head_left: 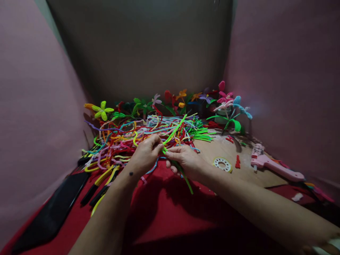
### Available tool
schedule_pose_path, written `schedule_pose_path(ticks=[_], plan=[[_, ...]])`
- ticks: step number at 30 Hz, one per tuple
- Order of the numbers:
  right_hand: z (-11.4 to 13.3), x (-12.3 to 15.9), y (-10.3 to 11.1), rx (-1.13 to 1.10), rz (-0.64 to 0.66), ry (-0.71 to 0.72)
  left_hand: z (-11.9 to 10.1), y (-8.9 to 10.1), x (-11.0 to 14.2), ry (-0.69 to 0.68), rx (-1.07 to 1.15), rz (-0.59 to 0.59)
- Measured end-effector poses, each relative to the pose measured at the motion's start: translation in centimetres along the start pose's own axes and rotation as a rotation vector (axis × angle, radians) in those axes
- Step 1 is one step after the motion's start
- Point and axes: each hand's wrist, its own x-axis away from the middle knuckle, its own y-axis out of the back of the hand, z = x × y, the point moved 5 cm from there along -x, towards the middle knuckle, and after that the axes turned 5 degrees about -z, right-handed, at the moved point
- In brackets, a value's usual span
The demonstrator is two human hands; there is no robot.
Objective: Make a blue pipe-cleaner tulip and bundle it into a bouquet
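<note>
My left hand (145, 153) and my right hand (186, 159) meet at the middle of the table, both pinched on a bright green pipe cleaner (174, 132). One end of it sticks up and away toward the pile, the other runs down under my right hand. Just beyond my hands lies a big loose pile of pipe cleaners (124, 136) in many colours. Behind the pile stands a row of finished pipe-cleaner flowers (183, 96).
A red cloth (170, 205) covers the near table. To the right on a board lie a pink glue gun (268, 163), a white tape ring (222, 164) and red scraps (237, 162). Pliers with yellow-black handles (102, 184) and a black object (55, 209) lie left. Pink walls close both sides.
</note>
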Motion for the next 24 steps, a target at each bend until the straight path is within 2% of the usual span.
schedule_pose_path(ticks=[3,8,12,14,20,22,24], plan=[[-0.1,-0.1,0.0,0.029,-0.002,-0.018,-0.1,-0.1,0.0,-0.032,-0.001,0.033],[-1.1,0.5,-0.5,-0.068,0.247,-0.134,-0.3,-0.4,0.2,-0.026,0.039,0.075],[-1.2,1.3,-0.7,-0.133,0.356,-0.149,-0.1,-0.9,0.3,0.069,0.124,0.102],[-1.0,1.7,-0.7,-0.155,0.378,-0.152,-0.1,-0.9,0.3,0.071,0.112,0.083],[-1.7,1.9,-0.1,-0.104,0.354,-0.173,0.2,-0.4,-0.1,0.005,-0.053,0.035],[-2.2,1.7,0.1,-0.060,0.288,-0.179,0.5,0.0,-0.3,-0.003,-0.124,-0.004],[-2.6,1.4,0.5,0.038,0.164,-0.163,0.7,0.4,-0.5,-0.008,-0.188,-0.038]])
